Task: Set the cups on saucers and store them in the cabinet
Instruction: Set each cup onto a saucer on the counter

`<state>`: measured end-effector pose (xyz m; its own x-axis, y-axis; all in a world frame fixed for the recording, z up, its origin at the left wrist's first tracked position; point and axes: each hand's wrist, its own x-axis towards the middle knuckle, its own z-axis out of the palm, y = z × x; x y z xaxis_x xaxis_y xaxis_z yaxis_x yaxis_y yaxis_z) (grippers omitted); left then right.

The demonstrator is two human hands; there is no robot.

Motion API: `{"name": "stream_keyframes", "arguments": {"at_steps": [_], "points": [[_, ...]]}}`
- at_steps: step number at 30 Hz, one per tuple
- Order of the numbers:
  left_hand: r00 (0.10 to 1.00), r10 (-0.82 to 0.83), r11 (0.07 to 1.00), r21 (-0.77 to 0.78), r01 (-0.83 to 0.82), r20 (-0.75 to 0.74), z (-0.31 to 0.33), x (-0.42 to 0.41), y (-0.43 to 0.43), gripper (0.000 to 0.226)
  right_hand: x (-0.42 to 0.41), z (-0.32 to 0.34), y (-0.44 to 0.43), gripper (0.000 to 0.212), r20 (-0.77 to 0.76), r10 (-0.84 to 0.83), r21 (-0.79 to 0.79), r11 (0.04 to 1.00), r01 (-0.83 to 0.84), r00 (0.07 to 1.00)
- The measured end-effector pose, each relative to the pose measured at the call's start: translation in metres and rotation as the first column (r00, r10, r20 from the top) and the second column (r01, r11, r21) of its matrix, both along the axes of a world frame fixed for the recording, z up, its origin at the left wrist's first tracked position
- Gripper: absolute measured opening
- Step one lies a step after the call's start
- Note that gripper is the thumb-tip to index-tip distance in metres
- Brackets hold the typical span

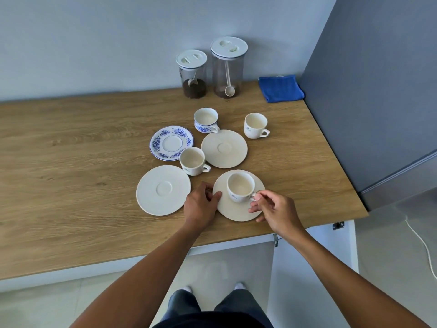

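Our two forearms reach over the near edge of the counter [82, 150], with dark trousers [184, 301] below them. Our left hand [201, 204] holds the left rim of the nearest saucer [236, 213], thumb lying on top of the rim and fingers curled at its edge. Our right hand [276, 211] pinches the handle of the nearest cup [240, 187] between thumb and forefinger, its other fingers loosely curled above the saucer's right rim. That cup stands upright in the middle of the saucer, close to the counter's near edge. Just to the left, near our left hand, lies a bare white saucer [163, 189]. Behind it a second cup [192, 160] stands on the wood between that saucer, a flowered saucer [172, 142] and a cream saucer [224, 148]. A blue-patterned cup [206, 119] stands at the far rim of the cream saucer, and we cannot tell whether they touch. A far cup [255, 125] stands alone towards the right edge. At the far edge, against the wall, stand a short jar [192, 74] with dark grounds and a tall jar [228, 67] with a scoop inside. A folded blue cloth [280, 88] lies in the far right corner beside a grey panel [378, 91]. Below the near edge, a white cabinet [312, 256] door stands open.
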<state>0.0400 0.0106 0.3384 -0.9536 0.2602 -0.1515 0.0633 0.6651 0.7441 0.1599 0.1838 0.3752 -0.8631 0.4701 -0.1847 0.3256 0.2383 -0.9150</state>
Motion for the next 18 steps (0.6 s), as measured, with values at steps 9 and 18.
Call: {"name": "stream_keyframes", "arguments": {"at_steps": [9, 18], "points": [[1.000, -0.016, 1.000, 0.002, 0.016, -0.009, -0.001, 0.000, -0.002, 0.023, 0.005, -0.001, 0.001, 0.013, 0.025, -0.017, 0.052, 0.999, 0.015, 1.000], [0.999, 0.049, 0.989, 0.141, -0.049, 0.002, 0.000, 0.003, -0.013, 0.020, 0.009, 0.005, 0.013, 0.033, 0.085, 0.069, 0.126, 0.989, -0.079, 0.994]]}}
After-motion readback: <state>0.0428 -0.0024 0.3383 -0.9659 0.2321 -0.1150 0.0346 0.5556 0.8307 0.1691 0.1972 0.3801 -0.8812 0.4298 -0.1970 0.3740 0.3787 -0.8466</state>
